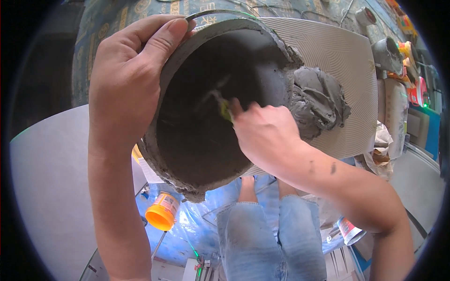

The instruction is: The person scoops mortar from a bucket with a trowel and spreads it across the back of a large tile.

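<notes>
A large grey bucket [152,154], caked with mortar round its rim, is tilted so that its mouth faces me. My left hand [136,61] is closed on the bucket's handle [220,11] at the upper left of the rim. Inside the mouth, my right hand [265,131] grips a tool with a yellow-green handle [226,110]; motion blurs it, and its working end is lost in the dark interior. Against the bucket's right lip, a heap of wet grey mortar [318,100] lies on a pale tile with a ridged back [356,70].
Blue plastic sheeting [187,239] covers the floor by my legs, with an orange bucket [161,213] to their left. A large white panel [51,187] lies at left. Another grey bucket [386,54], crumpled paper [382,145] and a white-and-red pail [350,232] are on the right.
</notes>
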Demonstrator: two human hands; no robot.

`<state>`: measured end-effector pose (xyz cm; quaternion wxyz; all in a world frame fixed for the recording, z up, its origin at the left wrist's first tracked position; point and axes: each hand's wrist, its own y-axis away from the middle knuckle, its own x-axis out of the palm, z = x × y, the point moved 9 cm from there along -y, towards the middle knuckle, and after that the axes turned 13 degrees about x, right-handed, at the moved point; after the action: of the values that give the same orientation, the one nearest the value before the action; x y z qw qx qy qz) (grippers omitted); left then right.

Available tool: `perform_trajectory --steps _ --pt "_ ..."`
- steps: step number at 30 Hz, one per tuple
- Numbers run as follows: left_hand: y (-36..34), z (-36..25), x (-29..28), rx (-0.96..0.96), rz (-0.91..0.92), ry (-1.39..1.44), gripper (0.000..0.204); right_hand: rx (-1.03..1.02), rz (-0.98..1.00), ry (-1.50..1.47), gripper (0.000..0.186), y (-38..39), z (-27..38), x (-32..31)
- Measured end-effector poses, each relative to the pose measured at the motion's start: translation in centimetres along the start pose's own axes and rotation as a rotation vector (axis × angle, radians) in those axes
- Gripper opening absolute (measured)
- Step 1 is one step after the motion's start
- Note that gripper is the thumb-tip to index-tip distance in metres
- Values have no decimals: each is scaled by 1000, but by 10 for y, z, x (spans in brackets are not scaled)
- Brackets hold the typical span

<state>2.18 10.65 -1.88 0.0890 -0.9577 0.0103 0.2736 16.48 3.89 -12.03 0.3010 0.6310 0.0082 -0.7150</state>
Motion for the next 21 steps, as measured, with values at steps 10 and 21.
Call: perform_trajectory --steps 10,21 --pt "-2 -1 -1 48 14 -93 33 5 221 107 36 23 -1 64" --pt "6 -19 12 85 -8 -190 31 55 -47 69 40 8 -7 47"
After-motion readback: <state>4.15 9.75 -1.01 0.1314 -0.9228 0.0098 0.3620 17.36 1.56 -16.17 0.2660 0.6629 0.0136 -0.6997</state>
